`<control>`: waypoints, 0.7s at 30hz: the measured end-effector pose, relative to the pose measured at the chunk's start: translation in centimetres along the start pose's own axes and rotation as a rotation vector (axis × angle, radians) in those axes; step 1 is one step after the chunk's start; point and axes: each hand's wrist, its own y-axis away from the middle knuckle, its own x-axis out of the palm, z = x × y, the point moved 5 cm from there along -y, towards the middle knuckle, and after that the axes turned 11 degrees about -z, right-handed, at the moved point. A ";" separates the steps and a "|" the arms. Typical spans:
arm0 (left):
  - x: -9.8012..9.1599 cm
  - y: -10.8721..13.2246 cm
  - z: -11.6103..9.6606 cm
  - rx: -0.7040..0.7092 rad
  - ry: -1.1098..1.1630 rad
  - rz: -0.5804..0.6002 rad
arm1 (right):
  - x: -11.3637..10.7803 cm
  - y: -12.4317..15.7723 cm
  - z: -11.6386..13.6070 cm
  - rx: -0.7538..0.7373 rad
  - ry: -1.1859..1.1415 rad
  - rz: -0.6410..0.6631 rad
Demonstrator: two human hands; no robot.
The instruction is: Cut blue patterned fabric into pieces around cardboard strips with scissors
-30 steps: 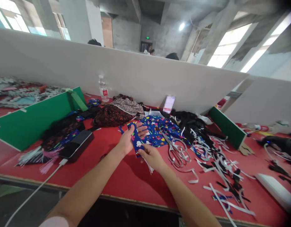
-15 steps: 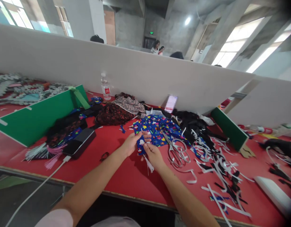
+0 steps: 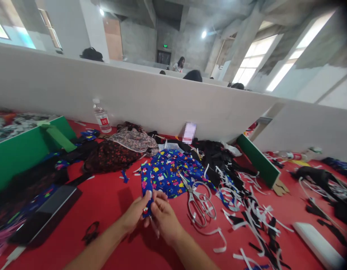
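Observation:
A strip of blue patterned fabric (image 3: pixel 146 182) runs down into both hands at the front of the red table (image 3: pixel 114 210). My left hand (image 3: pixel 137 210) pinches its left edge, thumb on top. My right hand (image 3: pixel 163 212) closes on the lower end from the right, its fingers bent against the left hand's. Part of the strip is hidden by the fingers. Behind it lies a wider heap of the same blue fabric (image 3: pixel 165 168). Metal scissors (image 3: pixel 196 198) rest just right of my right hand, their tips on that heap.
White and black trimmings (image 3: pixel 258 221) litter the right side. Dark floral cloth (image 3: pixel 111 155), a water bottle (image 3: pixel 102 118) and a propped phone (image 3: pixel 189 132) stand along the partition (image 3: pixel 134 90). A black power bank (image 3: pixel 46 213) lies left. Green boards (image 3: pixel 258 161) border the sides.
My view has swung, so the scene sits lower and further left. Both hands keep hold of the blue strip and have drawn closer together at its lower end.

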 end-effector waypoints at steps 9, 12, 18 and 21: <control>0.1 0.3 -0.8 -0.032 0.233 0.066 | 0.7 -0.1 0.3 0.086 -0.123 0.102; 0.2 0.3 -0.8 -0.039 0.307 0.140 | 0.0 -0.1 -0.5 0.181 -0.099 0.067; -0.9 -1.1 -1.2 0.096 0.229 -0.086 | -1.6 -0.3 0.4 0.037 0.049 -0.075; -1.4 -1.6 -2.0 0.223 0.228 -0.186 | -2.7 -0.6 1.4 -0.118 0.111 -0.257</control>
